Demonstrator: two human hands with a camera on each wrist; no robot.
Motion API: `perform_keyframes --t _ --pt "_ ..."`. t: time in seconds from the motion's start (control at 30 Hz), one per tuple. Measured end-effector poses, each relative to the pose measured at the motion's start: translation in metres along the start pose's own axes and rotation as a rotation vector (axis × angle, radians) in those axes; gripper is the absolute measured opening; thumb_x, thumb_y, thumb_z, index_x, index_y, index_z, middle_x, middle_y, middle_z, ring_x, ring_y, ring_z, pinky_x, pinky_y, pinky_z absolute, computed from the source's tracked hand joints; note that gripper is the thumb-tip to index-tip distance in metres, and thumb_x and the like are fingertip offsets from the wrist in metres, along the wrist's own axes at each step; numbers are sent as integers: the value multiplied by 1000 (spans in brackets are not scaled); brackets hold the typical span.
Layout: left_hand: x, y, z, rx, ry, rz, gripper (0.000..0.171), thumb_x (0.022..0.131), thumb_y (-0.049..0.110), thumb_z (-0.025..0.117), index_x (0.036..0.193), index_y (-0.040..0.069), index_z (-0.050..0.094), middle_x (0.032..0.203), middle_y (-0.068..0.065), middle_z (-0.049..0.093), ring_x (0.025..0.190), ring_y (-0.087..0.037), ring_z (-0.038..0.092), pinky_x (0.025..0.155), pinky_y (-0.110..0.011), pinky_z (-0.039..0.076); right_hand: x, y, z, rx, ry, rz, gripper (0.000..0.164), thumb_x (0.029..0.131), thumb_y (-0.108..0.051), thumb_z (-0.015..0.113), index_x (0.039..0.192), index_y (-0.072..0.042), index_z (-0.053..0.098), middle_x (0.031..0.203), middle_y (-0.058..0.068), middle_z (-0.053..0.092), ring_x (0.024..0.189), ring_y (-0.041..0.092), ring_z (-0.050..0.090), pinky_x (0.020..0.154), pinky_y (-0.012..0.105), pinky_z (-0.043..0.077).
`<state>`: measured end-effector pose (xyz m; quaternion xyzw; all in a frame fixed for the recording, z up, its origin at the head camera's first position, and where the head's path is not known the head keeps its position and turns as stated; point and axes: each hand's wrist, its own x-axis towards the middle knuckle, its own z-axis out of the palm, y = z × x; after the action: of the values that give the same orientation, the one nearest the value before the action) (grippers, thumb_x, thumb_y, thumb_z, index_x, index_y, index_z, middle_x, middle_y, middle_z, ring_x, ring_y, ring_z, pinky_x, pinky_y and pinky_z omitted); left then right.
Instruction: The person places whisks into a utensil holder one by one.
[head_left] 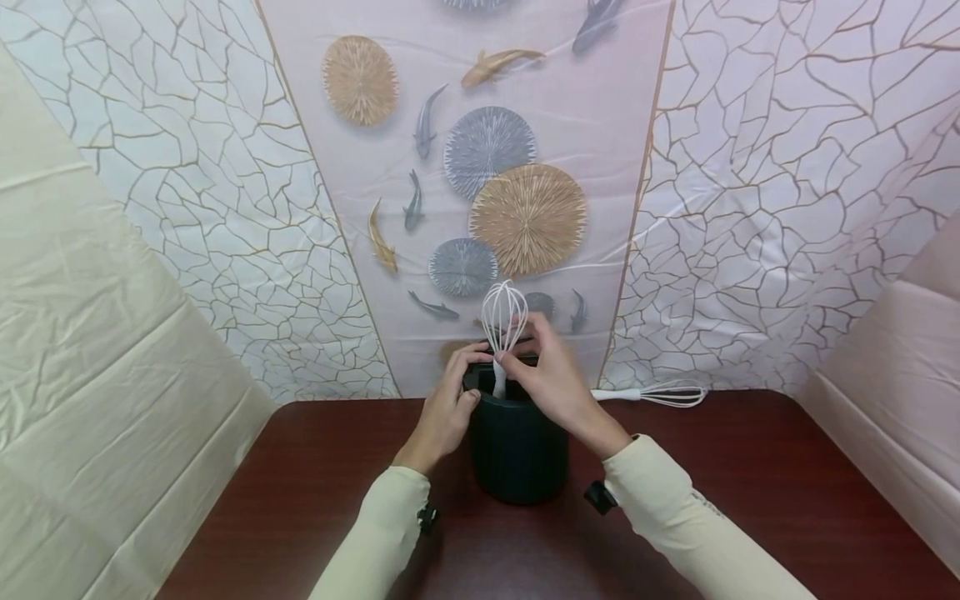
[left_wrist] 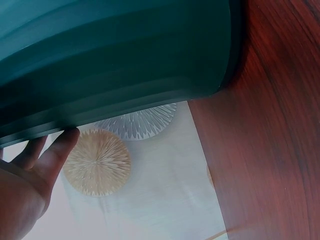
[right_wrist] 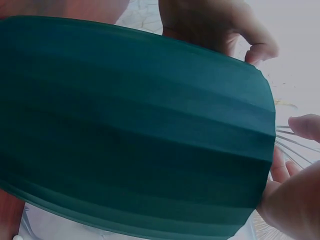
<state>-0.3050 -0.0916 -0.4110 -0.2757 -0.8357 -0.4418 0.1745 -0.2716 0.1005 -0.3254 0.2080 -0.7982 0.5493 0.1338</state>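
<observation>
A dark green ribbed container (head_left: 517,454) stands upright on the table, its mouth facing up. My left hand (head_left: 444,410) grips its rim on the left side, thumb on the outer wall and fingers across the top. At the rim's right, my right hand (head_left: 557,379) pinches a white whisk (head_left: 499,382) near where the wires meet the handle. Its wire loops point up, and the handle's lower end is hidden inside the container. In the right wrist view the container wall (right_wrist: 135,125) covers most of the whisk; a few wires (right_wrist: 295,145) show beside the thumb.
A second white whisk (head_left: 675,394) lies at the table's back edge, right of the container, its handle end hidden behind my right arm. The dark red-brown table (head_left: 322,492) meets a patterned cloth wall (head_left: 487,167) behind, with pale padded panels (head_left: 97,375) at the sides.
</observation>
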Motion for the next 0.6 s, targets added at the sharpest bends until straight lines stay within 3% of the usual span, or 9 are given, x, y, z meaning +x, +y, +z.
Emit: perform_keyframes --t 0.23,0.6 --pt "-1 0 0 23 -2 -16 51 93 16 42 142 22 52 160 11 40 144 -16 45 111 -53 42 -1 3 3 -72 -2 -21 48 98 -9 74 139 -3 51 118 20 70 109 31 71 92 51 54" --pt "-1 0 0 44 6 -25 53 92 17 42 144 19 51 162 4 41 140 -23 50 106 -58 44 -2 4 5 -113 -26 -19 58 96 -8 75 146 -2 45 122 18 68 108 29 71 81 43 57"
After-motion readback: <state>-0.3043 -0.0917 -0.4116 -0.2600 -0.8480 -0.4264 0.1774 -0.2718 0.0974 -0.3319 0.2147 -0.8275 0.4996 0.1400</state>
